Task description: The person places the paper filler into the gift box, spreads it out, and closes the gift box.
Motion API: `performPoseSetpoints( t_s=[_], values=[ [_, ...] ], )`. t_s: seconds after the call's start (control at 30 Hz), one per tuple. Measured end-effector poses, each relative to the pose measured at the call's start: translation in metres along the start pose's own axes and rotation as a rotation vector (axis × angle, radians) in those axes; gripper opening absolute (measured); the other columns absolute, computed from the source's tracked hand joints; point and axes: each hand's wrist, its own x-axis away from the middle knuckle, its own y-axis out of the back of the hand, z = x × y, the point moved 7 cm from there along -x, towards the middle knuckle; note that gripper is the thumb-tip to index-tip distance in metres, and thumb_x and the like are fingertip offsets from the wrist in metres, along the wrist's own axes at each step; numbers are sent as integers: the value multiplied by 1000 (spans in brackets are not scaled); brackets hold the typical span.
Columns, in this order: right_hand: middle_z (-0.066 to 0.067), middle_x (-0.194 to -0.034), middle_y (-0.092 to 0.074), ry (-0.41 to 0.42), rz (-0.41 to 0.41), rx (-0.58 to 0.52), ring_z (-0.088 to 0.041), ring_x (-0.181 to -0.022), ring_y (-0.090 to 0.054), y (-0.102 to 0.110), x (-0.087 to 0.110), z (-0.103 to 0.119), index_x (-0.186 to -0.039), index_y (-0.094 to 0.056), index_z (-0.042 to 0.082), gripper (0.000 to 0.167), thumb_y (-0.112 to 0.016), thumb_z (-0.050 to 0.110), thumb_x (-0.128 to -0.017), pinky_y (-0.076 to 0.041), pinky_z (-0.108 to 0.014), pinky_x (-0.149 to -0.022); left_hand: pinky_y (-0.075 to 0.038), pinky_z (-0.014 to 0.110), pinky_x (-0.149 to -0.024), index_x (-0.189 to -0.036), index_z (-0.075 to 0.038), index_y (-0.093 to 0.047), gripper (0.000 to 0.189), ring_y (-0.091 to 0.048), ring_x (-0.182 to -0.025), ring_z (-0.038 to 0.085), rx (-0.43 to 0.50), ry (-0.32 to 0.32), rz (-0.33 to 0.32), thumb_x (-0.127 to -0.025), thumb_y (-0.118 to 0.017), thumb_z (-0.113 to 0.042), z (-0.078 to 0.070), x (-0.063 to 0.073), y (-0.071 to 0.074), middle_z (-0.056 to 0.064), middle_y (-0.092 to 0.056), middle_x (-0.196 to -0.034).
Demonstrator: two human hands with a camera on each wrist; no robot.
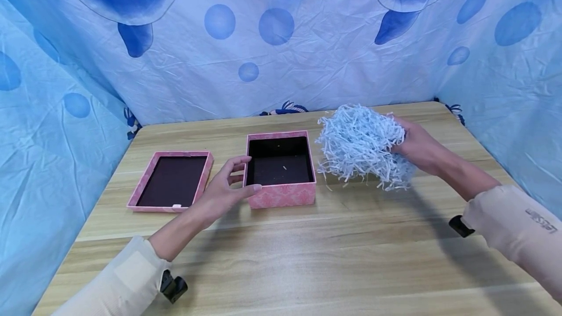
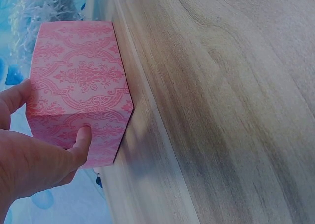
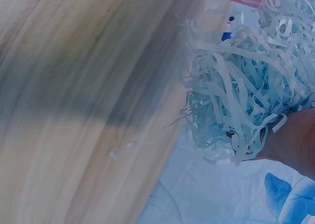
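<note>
A pink patterned box (image 1: 283,195) with a black inside stands open-topped on the table. My left hand (image 1: 226,187) is at its left side: the thumb lies at the front left corner of the rim and the fingers touch the left wall. The left wrist view shows those fingertips against the patterned box (image 2: 78,66). My right hand (image 1: 414,144) grips a big bundle of pale blue shredded paper (image 1: 360,143) just right of the box, above the table. The paper hides most of its fingers; strands of shredded paper (image 3: 241,81) hang down in the right wrist view.
The pink box lid (image 1: 171,179) lies with its dark inside up, left of the box. A few small scraps rest on the box's floor. The wooden table (image 1: 290,257) reaches to a blue cloth backdrop (image 1: 281,77) with printed dolphins behind and at both sides.
</note>
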Motion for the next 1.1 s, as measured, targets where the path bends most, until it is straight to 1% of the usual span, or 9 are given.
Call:
performPoseSetpoints(
  t_s=[0.07, 0.17, 0.27, 0.3, 0.37, 0.47, 0.67, 0.9, 1.1],
  values=[
    [-17, -157, -19, 0, -3, 1, -40, -137, -28, -1, -1, 3, -155, -14, 11, 88, -51, -18, -81, -42, -28, -100, -39, 50, -103, -147, -22, -33, 79, -39, -133, 34, 0, -2, 1, -82, -77, -32, 0, 0, 0, 11, -31, -149],
    [-18, -153, -28, 7, -18, 0, -38, -134, -35, -1, -3, 8, -155, -18, 13, 88, -52, -18, -80, -43, -29, -98, -39, 50, -103, -147, -22, -33, 79, -38, -133, 35, 4, -4, 2, -82, -77, -32, 1, 0, 0, 11, -31, -149],
    [-19, -150, -34, 13, -29, -15, -36, -130, -39, -2, -5, 13, -154, -21, 14, 88, -52, -19, -78, -45, -23, -91, -40, 49, -103, -147, -22, -33, 79, -38, -133, 36, 6, -8, 3, -82, -77, -31, 1, 0, 0, 12, -32, -149],
    [-20, -147, -37, 20, -29, -29, -36, -127, -42, -2, -6, 15, -154, -22, 15, 89, -51, -20, -78, -46, -20, -86, -40, 49, -103, -147, -22, -33, 79, -39, -133, 36, 10, -8, 4, -82, -77, -30, 0, 0, 0, 12, -32, -149],
    [-21, -148, -35, 21, -20, -65, -37, -128, -40, -4, -7, 18, -154, -21, 15, 89, -50, -21, -78, -47, -19, -85, -40, 49, -102, -147, -21, -33, 79, -39, -133, 36, 12, -9, 5, -83, -77, -30, 0, 0, 0, 11, -32, -149],
    [-20, -149, -33, 28, -8, -100, -36, -130, -39, -5, -8, 23, -154, -21, 15, 89, -49, -22, -78, -47, -18, -85, -41, 49, -102, -147, -20, -32, 79, -38, -133, 36, 14, -12, 8, -83, -77, -29, 0, -1, 0, 11, -32, -149],
    [-18, -149, -37, 56, -13, -73, -34, -129, -41, -9, -12, 35, -153, -25, 16, 88, -51, -21, -78, -47, -16, -85, -41, 48, -102, -147, -21, -33, 77, -39, -133, 36, 10, -13, 12, -84, -76, -28, 0, -1, 0, 11, -31, -149],
    [-17, -144, -41, 58, 1, -139, -32, -123, -46, -19, -18, 45, -152, -28, 14, 87, -47, -24, -76, -50, -22, -85, -40, 49, -103, -147, -21, -32, 78, -38, -133, 36, 6, -16, 11, -84, -76, -29, 0, -1, 0, 11, -31, -149],
    [-15, -143, -43, 106, 11, -113, -30, -125, -46, -28, -24, 57, -150, -32, 14, 86, -49, -24, -75, -47, -25, -91, -39, 50, -104, -147, -21, -33, 78, -39, -132, 36, 10, -12, 4, -83, -77, -29, 0, -1, 0, 11, -33, -148]
  ],
)
